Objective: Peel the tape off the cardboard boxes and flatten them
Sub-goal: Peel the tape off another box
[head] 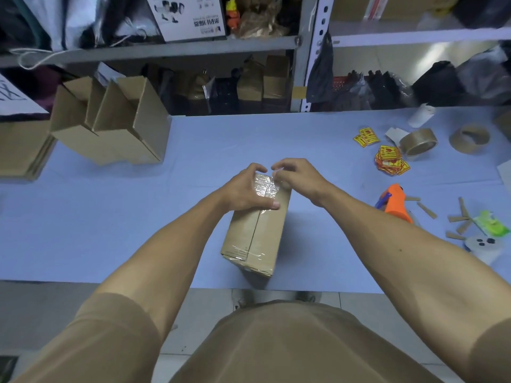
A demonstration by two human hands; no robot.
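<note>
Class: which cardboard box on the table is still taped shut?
The box under the hands, at the table's near edge: clear tape covers its seam. The boxes at far left stand open.

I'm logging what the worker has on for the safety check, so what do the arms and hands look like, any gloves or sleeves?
No gloves: the left hand and right hand are bare, with no rings, watch or wristbands visible. Both forearms are uncovered. The person wears a tan-brown short-sleeved shirt, its loose sleeves ending around the elbows. No markings or logos show on the fabric.
</note>
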